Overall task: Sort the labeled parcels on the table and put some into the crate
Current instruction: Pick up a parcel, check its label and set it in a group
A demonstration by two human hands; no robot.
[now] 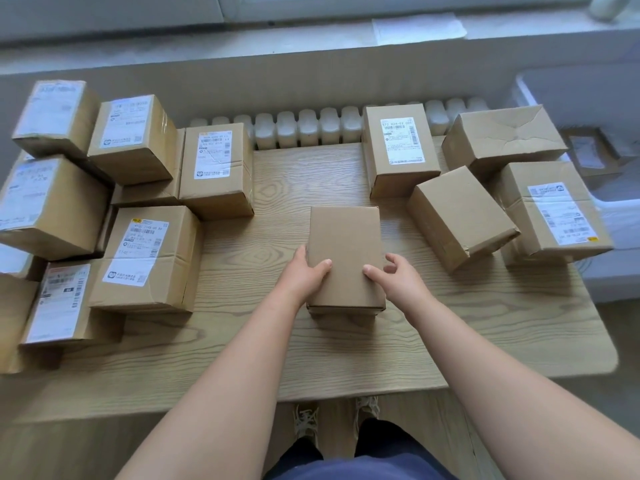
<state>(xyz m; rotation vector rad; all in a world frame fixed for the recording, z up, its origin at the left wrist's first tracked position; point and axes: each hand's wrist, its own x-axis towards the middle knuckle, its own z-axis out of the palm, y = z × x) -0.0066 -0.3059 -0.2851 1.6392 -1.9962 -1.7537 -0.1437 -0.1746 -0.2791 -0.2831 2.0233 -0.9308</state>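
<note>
A plain box (344, 244) sits at the middle of the table (485, 323), towards the near edge, with no label showing on top. The left hand (304, 271) grips its left side, thumb laid over the top. The right hand (394, 275) holds the right side, thumb on top and fingers curled against the edge. Labelled parcels (138, 258) crowd the table's left edge, and more boxes (398, 147) stand by the far right corner. A white crate (530, 91) stands past the right edge with a parcel (588, 154) inside.
</note>
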